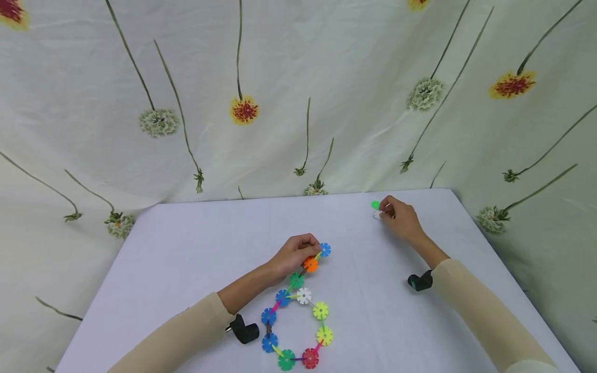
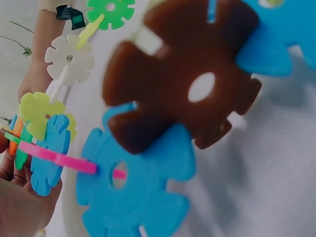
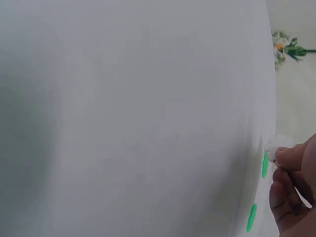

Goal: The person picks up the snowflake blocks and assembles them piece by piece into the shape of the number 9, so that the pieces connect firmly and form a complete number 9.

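Note:
A chain of slotted plastic flower discs forms a closed ring, with the white disc (image 1: 304, 296) and a red disc (image 1: 310, 358) among its pieces. From its top runs a tail through an orange disc (image 1: 310, 264) to a blue disc (image 1: 325, 249) at the tip. My left hand (image 1: 295, 255) holds the tail near this tip. At the far right of the table, my right hand (image 1: 402, 217) pinches a loose white disc (image 3: 276, 144) between thumb and finger. Beside it lies a green disc (image 1: 375, 204). Close to the left wrist camera are a brown disc (image 2: 163, 81) and a pink disc (image 2: 54, 157).
A white cloth covers the table (image 1: 210, 233), whose back edge meets a hanging flowered sheet (image 1: 275, 155). Another green disc (image 3: 252, 217) shows edge-on in the right wrist view. Black wrist cameras (image 1: 244, 330) sit below both sleeves.

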Demonstrator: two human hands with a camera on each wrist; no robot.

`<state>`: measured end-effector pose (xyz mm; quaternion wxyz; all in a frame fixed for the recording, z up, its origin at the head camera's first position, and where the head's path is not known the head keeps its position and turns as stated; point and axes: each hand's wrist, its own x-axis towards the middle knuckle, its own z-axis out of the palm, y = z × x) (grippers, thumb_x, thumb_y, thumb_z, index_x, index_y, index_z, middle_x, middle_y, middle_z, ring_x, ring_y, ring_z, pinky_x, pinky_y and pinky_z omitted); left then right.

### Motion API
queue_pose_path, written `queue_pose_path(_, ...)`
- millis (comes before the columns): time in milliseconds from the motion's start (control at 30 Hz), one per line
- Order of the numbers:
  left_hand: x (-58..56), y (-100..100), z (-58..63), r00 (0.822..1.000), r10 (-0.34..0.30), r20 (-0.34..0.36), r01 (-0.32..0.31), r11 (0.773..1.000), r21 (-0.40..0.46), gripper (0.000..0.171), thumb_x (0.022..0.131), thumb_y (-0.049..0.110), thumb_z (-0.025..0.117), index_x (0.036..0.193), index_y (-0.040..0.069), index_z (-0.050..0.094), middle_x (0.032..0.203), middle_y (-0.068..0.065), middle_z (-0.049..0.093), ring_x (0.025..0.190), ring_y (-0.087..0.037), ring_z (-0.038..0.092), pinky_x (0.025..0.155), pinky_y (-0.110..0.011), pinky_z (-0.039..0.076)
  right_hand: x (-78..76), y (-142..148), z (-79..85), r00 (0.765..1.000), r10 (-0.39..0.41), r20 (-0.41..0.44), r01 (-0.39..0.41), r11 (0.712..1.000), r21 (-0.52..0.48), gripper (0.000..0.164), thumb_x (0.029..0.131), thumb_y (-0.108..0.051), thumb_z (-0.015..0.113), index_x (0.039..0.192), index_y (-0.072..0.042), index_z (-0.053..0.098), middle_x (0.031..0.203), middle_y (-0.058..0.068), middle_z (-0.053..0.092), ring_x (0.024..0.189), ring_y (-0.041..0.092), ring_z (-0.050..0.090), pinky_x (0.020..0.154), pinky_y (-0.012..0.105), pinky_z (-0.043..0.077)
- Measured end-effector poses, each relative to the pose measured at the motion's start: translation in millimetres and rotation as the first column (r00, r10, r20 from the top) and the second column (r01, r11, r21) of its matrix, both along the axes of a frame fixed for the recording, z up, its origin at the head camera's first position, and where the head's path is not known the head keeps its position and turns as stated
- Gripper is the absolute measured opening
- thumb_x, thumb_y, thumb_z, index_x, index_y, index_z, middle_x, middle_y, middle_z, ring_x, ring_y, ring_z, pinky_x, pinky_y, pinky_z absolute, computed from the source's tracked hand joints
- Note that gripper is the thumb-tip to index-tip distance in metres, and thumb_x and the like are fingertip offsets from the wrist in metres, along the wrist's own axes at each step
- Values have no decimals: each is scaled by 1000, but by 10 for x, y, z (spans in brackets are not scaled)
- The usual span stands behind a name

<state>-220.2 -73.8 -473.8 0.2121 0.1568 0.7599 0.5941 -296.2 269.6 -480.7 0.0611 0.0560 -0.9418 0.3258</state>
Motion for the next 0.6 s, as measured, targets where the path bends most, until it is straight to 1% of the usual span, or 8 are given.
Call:
queue_pose_path(67, 1, 0, 0, 1000, -9, 1, 9, 1000, 0, 18, 109, 18, 58, 112, 2, 65, 88, 2, 59, 75, -13, 51, 68, -21, 45, 82, -53, -16, 999, 36, -28, -36, 999, -32, 13, 102, -8, 68, 115, -8, 67, 106, 16, 76, 95, 28, 67, 83, 37, 52)
queue_pose_path(133, 0, 1, -5, 1000, -14, 1, 14, 1000, -1, 18, 109, 17, 58, 112, 1, 65, 88, 2, 59, 76, -13, 51, 69, -21, 45, 171, -114, -31, 996, 74, -55, -78, 994, -76, 15, 102, -8, 70, 117, -7, 70, 103, 14, 76, 94, 26, 70, 84, 31, 53)
queue_pose_path(300, 6, 1, 4, 1000, -15, -8, 15, 1000, -23, 18, 109, 17, 57, 112, 2, 66, 90, 2, 58, 78, -13, 51, 71, -21, 46, 392, -265, -28, 987, 145, -64, -156, 964, -217, 14, 101, -10, 74, 115, -9, 76, 101, 10, 77, 92, 21, 72, 81, 19, 55)
queue_pose_path(467, 8, 2, 7, 1000, -24, -12, 24, 999, -46, 18, 110, 18, 57, 113, 3, 66, 90, 1, 58, 78, -14, 52, 71, -21, 46, 557, -402, -8, 978, 200, -50, -206, 930, -304, 13, 100, -12, 76, 112, -10, 76, 100, 8, 77, 87, 14, 70, 77, 21, 57)
queue_pose_path(600, 7, 6, 2, 999, -31, -16, 30, 998, -54, 19, 110, 19, 57, 114, 2, 65, 91, 1, 58, 78, -15, 52, 71, -21, 47, 667, -509, -2, 969, 238, -57, -243, 909, -339, 12, 98, -11, 77, 110, -9, 75, 97, 7, 77, 85, 12, 69, 76, 22, 57)
